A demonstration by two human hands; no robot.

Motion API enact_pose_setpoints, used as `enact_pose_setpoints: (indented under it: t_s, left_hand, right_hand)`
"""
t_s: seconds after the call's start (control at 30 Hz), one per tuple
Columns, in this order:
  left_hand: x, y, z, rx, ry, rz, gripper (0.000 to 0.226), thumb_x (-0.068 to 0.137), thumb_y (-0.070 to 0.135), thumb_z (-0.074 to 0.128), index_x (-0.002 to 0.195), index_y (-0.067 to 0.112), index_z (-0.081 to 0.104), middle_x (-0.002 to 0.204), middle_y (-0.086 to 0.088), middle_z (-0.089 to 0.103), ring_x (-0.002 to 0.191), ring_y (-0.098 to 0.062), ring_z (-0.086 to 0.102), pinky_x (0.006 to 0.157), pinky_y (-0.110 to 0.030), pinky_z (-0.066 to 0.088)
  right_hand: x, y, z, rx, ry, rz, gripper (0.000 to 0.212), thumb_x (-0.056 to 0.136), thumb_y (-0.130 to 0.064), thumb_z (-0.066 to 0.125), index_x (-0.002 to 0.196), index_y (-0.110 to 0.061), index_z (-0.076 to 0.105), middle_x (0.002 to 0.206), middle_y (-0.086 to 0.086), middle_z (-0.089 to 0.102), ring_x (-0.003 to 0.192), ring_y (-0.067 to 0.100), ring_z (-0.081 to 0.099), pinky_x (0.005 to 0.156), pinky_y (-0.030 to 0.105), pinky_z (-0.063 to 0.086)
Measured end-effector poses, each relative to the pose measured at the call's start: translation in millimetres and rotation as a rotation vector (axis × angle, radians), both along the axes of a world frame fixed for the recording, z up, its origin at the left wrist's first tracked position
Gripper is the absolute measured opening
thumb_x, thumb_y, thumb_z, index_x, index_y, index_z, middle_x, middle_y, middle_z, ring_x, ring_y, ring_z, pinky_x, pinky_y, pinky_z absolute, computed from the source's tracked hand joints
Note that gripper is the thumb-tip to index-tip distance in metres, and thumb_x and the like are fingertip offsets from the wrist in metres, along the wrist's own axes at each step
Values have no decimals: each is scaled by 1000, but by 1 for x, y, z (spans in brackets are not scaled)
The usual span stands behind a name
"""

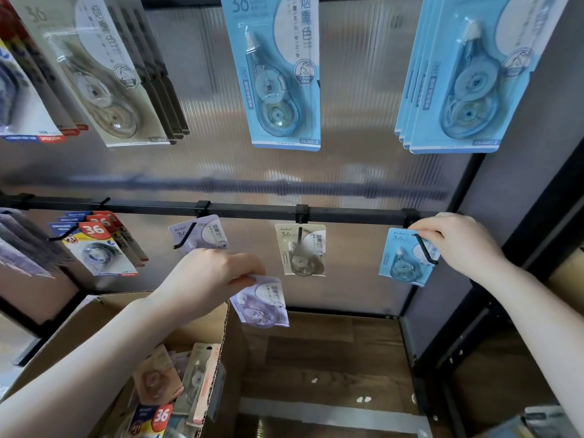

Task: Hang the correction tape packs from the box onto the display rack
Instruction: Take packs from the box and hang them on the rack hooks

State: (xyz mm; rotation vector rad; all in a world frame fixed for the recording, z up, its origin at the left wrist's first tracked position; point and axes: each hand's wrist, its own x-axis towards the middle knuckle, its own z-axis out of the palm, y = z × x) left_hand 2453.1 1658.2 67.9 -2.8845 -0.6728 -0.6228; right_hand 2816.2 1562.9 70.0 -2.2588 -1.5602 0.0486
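Note:
My left hand pinches the top of a purple correction tape pack, which hangs below the lower black rail. Just above it another purple pack sits on a hook. My right hand holds the top right corner of a blue pack on the rightmost hook. A beige pack hangs on the middle hook. The open cardboard box at the lower left holds several more packs.
Larger beige and blue packs hang on the upper row. Red-and-blue packs fill the lower left hook. The rack's black frame rises on the right. A wooden floor lies below.

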Motion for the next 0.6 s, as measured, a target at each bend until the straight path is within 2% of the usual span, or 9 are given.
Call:
enact_pose_setpoints:
  t_s: [0.1,0.23,0.47,0.6]
  left_hand:
    - [1,-3,5,-11,-15,-19,28,83,37,42,81,28,68,69,14,66,56,-8,62,42,-18,41]
    - [-3,-9,11,-14,-25,-26,30,84,37,43,82,27,71,73,14,67,59,-5,60,44,-14,38]
    - [-24,-13,19,-36,-77,59,27,83,38,45,88,28,70,81,11,69,68,-12,64,45,-26,51]
    - [-34,-18,29,-40,-98,89,29,82,36,47,89,25,73,85,10,70,73,-5,61,49,-22,52]
  right_hand:
    - [-2,0,1,-9,-36,-2,27,97,-18,46,109,-26,68,108,-1,62,102,24,53,73,30,38]
    - [-7,3,2,46,-71,12,23,95,-20,49,103,-22,70,101,0,62,99,23,53,75,33,41]
    - [-42,21,3,121,-93,123,23,95,-21,49,96,-21,72,95,1,62,96,24,50,73,33,39]
    - [-70,32,1,153,-65,208,21,94,-20,52,99,-20,72,98,3,64,96,24,53,79,36,44]
